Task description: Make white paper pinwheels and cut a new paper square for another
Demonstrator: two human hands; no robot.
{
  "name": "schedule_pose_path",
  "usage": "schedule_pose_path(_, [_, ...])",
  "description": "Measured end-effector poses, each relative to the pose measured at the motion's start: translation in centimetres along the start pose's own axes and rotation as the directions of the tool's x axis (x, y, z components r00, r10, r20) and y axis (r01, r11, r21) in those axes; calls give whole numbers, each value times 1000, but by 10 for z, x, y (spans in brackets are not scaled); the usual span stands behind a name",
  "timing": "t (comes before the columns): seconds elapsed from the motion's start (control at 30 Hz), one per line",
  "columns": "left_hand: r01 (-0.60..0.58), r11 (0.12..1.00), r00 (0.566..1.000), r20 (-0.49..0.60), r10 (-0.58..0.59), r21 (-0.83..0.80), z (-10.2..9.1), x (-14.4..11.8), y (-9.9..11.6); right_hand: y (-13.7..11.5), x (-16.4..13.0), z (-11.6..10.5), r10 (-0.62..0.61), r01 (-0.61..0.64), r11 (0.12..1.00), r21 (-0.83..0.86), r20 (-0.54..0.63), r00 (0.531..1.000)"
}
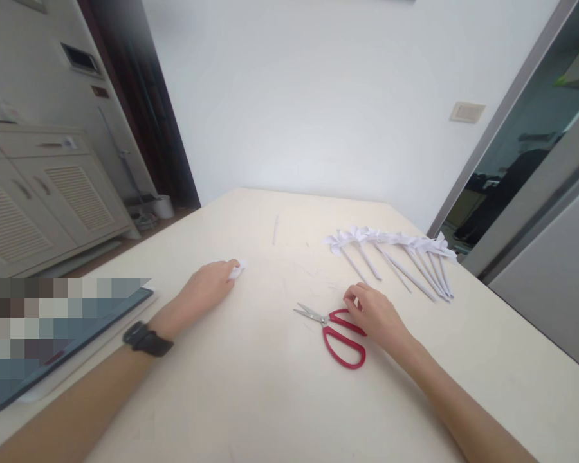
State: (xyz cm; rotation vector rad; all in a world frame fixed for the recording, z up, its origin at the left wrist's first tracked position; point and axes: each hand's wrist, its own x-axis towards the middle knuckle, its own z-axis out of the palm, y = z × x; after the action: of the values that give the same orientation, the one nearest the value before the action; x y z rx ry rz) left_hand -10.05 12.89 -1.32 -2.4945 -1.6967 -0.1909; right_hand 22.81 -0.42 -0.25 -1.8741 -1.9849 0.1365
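A person's two bare hands rest on a cream bench (251, 386). The left hand (211, 283), with a dark watch (147, 339) on its wrist, is loosely curled, its fingertips pinching a small white paper piece (237, 270) that pokes out just beyond them. The right hand (374, 314) lies relaxed, fingers bent and touching the upper red handle of the scissors (340, 334); their blades point away toward the left hand. Beyond the right hand, a row of white paper pinwheels (395, 254) lies flat.

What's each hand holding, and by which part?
Left hand pinches a small white paper piece by its near end, on the table. Right hand rests on the red handles of the scissors, which lie flat; whether it grips them cannot be told.
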Motion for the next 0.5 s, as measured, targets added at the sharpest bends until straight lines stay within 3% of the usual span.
schedule_pose_path(0.5, [21, 1000, 999, -41, -21, 1, -8, -5, 15, 1, 0, 0, -6, 6, 1000, 12, 10, 1000])
